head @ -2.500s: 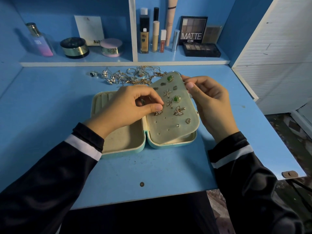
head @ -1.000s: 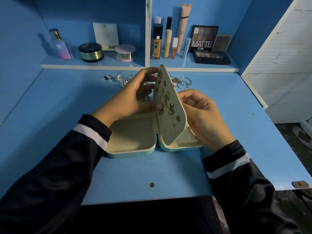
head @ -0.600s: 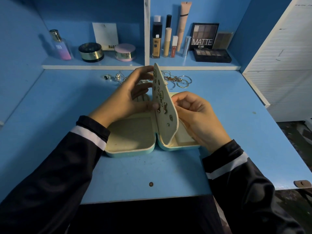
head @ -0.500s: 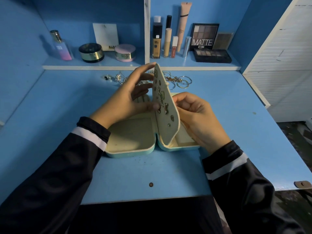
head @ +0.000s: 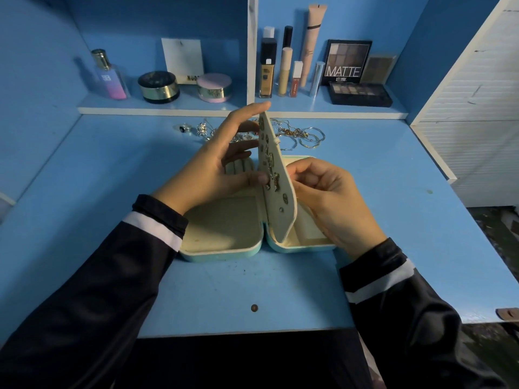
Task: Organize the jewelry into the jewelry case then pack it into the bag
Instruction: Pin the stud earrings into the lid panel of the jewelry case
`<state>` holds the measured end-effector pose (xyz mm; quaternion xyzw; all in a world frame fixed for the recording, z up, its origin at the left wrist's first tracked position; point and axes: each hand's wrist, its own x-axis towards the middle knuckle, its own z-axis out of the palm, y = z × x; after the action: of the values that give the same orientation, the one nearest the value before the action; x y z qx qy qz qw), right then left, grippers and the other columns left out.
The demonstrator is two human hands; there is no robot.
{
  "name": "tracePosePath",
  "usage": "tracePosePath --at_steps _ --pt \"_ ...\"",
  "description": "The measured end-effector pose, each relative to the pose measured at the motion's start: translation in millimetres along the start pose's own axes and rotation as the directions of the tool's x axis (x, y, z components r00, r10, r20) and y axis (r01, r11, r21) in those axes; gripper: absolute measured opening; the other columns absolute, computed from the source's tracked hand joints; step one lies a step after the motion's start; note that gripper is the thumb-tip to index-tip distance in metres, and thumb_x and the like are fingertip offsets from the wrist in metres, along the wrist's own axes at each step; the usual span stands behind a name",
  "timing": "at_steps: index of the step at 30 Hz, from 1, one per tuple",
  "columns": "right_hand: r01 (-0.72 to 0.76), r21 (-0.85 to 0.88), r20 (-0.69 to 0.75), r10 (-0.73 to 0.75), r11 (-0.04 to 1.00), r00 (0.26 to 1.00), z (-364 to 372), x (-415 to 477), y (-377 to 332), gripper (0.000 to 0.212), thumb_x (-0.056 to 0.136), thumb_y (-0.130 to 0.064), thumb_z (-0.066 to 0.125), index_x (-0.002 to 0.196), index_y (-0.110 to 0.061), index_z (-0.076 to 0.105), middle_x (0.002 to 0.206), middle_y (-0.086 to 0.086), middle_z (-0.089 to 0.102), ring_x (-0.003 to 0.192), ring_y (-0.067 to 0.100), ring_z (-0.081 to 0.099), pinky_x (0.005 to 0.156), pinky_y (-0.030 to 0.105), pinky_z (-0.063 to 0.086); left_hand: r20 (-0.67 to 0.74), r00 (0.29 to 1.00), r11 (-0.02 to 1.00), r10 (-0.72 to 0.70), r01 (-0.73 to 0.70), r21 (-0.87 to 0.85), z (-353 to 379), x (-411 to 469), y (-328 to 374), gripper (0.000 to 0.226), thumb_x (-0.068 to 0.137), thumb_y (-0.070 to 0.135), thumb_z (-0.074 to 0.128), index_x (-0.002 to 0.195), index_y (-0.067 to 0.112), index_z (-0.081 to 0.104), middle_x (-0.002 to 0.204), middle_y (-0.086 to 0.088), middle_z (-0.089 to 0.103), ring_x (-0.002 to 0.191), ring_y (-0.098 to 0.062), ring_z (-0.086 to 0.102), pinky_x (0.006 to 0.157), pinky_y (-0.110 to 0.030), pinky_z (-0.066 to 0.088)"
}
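Observation:
An open pale-green jewelry case (head: 224, 252) lies on the blue desk. Its cream earring flap (head: 282, 217) stands nearly upright in the middle, studded with several earrings. My left hand (head: 216, 169) rests against the flap's left face, thumb on an earring and index finger at the flap's top edge. My right hand (head: 331, 200) is behind the flap's right side, fingers pinched at its back; what they pinch is hidden. A loose pile of chains, rings and hoops (head: 303, 134) lies on the desk beyond the case. No bag is in view.
A shelf at the back holds a perfume bottle (head: 109, 75), two round jars (head: 158, 87), several makeup tubes (head: 286, 71) and an eyeshadow palette (head: 359, 92). A white slatted cabinet (head: 474, 108) stands at the right. The desk's front edge (head: 252, 331) is near my body.
The earring flap was lying flat on the case's right half; it has been raised to nearly upright. My right hand moved behind it, and my left hand stays on its front face.

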<state>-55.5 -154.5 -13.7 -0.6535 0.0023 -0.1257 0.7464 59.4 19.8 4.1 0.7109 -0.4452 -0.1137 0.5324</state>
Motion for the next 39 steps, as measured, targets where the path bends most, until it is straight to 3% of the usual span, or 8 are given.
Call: tracePosePath --at_steps 8,11,16,20,25,32,39 --pt "0.014 0.026 0.027 -0.014 1.0 1.0 1.2 2.0 2.2 0.008 0.078 -0.007 0.07 0.081 -0.014 0.07 0.08 0.003 0.071 0.077 0.016 0.065 0.074 0.025 0.051 -0.014 1.0 1.0 0.012 -0.012 -0.023 -1.3 -2.5 4.4 0.078 0.074 0.042 0.08 0.138 0.046 0.035 0.143 -0.007 0.041 0.129 -0.016 0.054 0.109 -0.048 0.044" --pt "0.016 0.005 0.017 -0.016 1.0 1.0 1.1 2.3 2.3 0.006 0.078 -0.008 0.07 0.082 -0.012 0.07 0.08 0.003 0.071 0.077 0.016 0.064 0.074 0.026 0.052 -0.029 1.0 1.0 0.006 -0.007 -0.019 -1.2 -2.9 5.6 0.077 0.074 0.037 0.081 0.134 0.054 0.035 0.143 -0.004 0.042 0.128 -0.015 0.054 0.108 -0.044 0.045" --pt "0.022 -0.014 0.009 -0.022 1.0 1.0 1.4 2.6 2.4 0.007 0.079 -0.008 0.072 0.084 -0.012 0.07 0.08 0.002 0.071 0.077 0.017 0.064 0.074 0.025 0.052 -0.027 1.0 1.0 -0.015 0.014 -0.025 -2.2 -2.4 5.8 0.08 0.072 0.045 0.082 0.136 0.049 0.035 0.143 -0.004 0.042 0.129 -0.016 0.054 0.107 -0.045 0.046" --pt "0.027 -0.044 0.003 -0.027 0.999 1.0 2.0 2.5 1.3 0.009 0.078 -0.012 0.072 0.086 -0.009 0.07 0.08 0.002 0.071 0.077 0.017 0.064 0.075 0.026 0.052 -0.04 0.999 1.0 -0.01 0.009 -0.03 -1.6 -1.8 6.6 0.077 0.07 0.05 0.081 0.131 0.057 0.036 0.142 -0.002 0.043 0.128 -0.016 0.054 0.106 -0.046 0.047" --pt "0.046 -0.079 0.006 -0.045 0.996 0.999 2.2 2.8 2.1 0.008 0.079 -0.01 0.072 0.086 -0.011 0.07 0.082 0.001 0.072 0.079 0.016 0.065 0.077 0.027 0.052 -0.053 0.999 1.0 0.001 -0.002 -0.023 -2.1 -1.6 6.5 0.075 0.071 0.035 0.081 0.126 0.061 0.037 0.14 -0.003 0.043 0.127 -0.017 0.055 0.105 -0.045 0.048" --pt "0.054 -0.05 0.022 -0.053 0.997 0.998 1.2 3.6 3.6 0.013 0.082 0.002 0.07 0.085 -0.011 0.069 0.081 0.001 0.072 0.078 0.015 0.064 0.078 0.026 0.052 -0.053 0.999 1.0 -0.01 0.01 -0.012 -1.9 -1.8 7.3 0.077 0.07 0.03 0.079 0.13 0.043 0.032 0.137 0.0 0.044 0.124 -0.016 0.058 0.102 -0.045 0.05" --pt "0.068 -0.058 0.031 -0.066 0.996 0.997 0.8 3.7 4.0 0.012 0.081 0.002 0.07 0.086 -0.009 0.068 0.081 -0.001 0.071 0.078 0.013 0.064 0.076 0.022 0.051 -0.055 0.998 1.0 -0.019 0.019 -0.005 -1.3 -1.6 7.3 0.075 0.069 0.033 0.079 0.129 0.048 0.036 0.138 0.001 0.043 0.125 -0.015 0.057 0.102 -0.043 0.05"
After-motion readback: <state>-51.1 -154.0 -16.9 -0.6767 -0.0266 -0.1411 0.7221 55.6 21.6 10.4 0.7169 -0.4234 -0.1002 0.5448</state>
